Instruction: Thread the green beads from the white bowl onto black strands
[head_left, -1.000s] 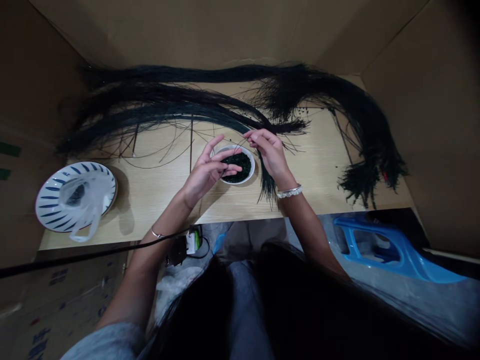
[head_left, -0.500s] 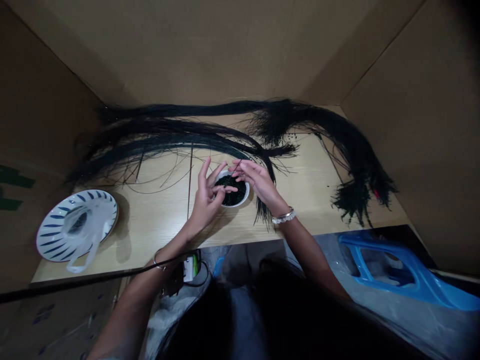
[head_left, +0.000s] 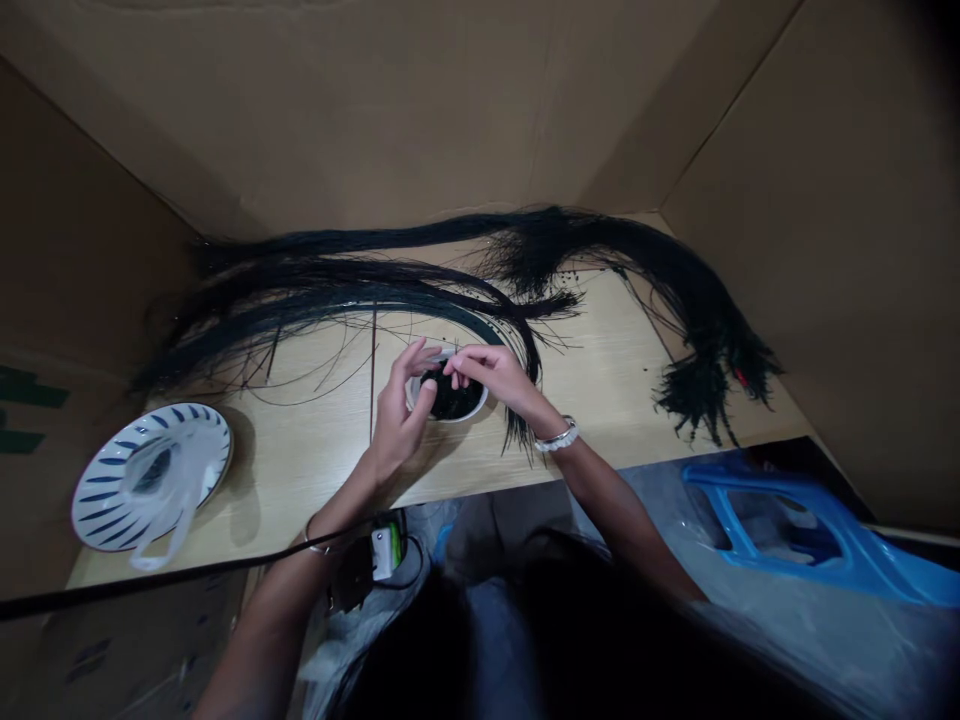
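Both hands have closed in, right hand (head_left: 491,376) and left hand (head_left: 397,415) meeting over bowl (head_left: 469,408).

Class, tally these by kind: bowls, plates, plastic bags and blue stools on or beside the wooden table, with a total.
small white round bowl of dark beads: 1
blue-striped white round plate: 1
clear plastic bag: 1
blue plastic stool: 1
Total: 4
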